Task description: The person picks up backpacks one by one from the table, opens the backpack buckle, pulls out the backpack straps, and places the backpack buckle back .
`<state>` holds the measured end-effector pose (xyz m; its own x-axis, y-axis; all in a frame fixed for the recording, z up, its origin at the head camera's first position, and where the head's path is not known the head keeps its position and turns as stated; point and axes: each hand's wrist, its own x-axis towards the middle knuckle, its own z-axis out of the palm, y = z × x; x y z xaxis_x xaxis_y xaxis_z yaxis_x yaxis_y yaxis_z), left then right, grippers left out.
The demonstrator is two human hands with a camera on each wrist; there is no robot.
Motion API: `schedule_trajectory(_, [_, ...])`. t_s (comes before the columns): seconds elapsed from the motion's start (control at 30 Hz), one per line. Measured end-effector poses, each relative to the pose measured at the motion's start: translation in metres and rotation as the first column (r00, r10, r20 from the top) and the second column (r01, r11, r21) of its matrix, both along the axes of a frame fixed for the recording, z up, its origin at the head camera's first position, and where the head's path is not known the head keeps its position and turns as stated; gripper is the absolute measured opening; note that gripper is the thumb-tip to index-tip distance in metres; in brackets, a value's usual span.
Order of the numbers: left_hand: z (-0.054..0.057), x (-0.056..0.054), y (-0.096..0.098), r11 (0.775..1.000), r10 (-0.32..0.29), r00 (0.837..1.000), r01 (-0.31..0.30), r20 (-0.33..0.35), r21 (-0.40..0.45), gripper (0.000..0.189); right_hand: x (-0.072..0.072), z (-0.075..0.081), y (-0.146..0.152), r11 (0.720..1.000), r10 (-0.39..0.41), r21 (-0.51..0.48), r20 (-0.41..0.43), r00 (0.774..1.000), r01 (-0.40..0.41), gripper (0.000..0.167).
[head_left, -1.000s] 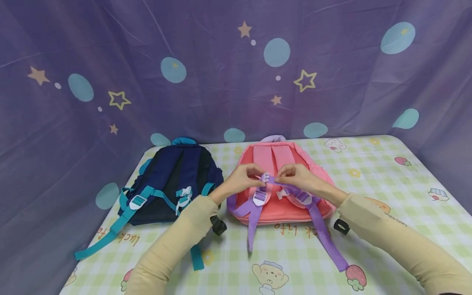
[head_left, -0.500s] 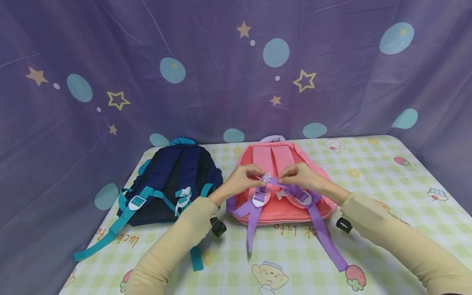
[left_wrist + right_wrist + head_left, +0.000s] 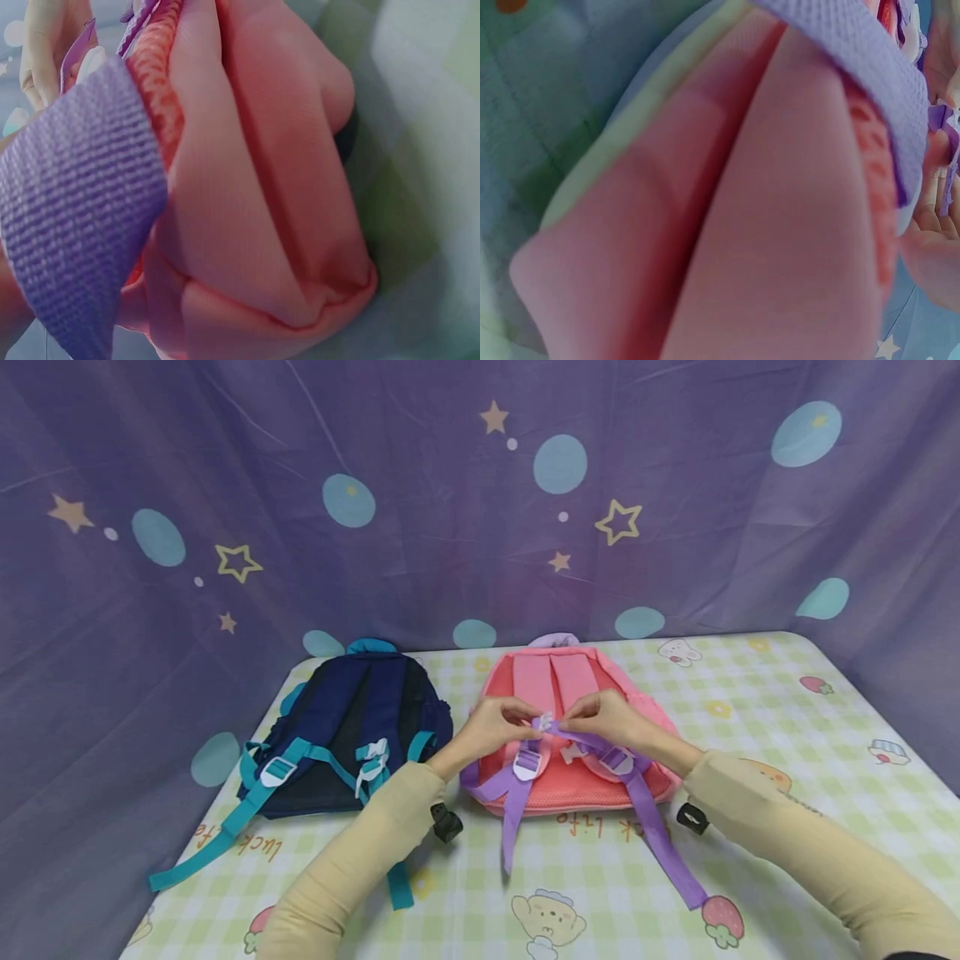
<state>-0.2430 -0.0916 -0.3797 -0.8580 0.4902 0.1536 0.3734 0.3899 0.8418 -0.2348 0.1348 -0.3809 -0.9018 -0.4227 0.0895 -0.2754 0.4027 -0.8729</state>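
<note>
A pink backpack (image 3: pixel 570 681) lies back side up on the table, its purple straps (image 3: pixel 663 843) trailing toward me. Over its middle my left hand (image 3: pixel 498 722) and right hand (image 3: pixel 600 714) meet, each pinching one half of the small white chest buckle (image 3: pixel 542 722) on a purple strap. Both wrist views show only blurred close pink backpack fabric (image 3: pixel 270 187) (image 3: pixel 780 225) and purple webbing (image 3: pixel 75 225) (image 3: pixel 855 52).
A navy backpack (image 3: pixel 360 727) with teal straps (image 3: pixel 225 835) lies to the left of the pink one. A green checked tablecloth (image 3: pixel 787 727) with cartoon prints covers the table. Purple star-patterned cloth (image 3: pixel 450 485) hangs behind and at both sides.
The hands have stayed together on the chest buckle, with only tiny shifts of the fingers. The bags have not moved.
</note>
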Motion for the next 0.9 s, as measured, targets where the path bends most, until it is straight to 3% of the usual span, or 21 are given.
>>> schedule_trajectory(0.5, [-0.001,0.001,0.001,1.000,-0.010,1.000,0.010,0.011,-0.014,0.032,-0.001,-0.005,-0.005,0.998,0.016,-0.056,0.017,1.000,-0.015,0.017])
schedule_trajectory(0.9, [-0.003,0.000,0.002,1.000,0.017,0.999,-0.017,0.036,0.014,0.033,0.001,-0.007,0.007,0.999,0.025,0.024,0.034,0.999,-0.025,0.021])
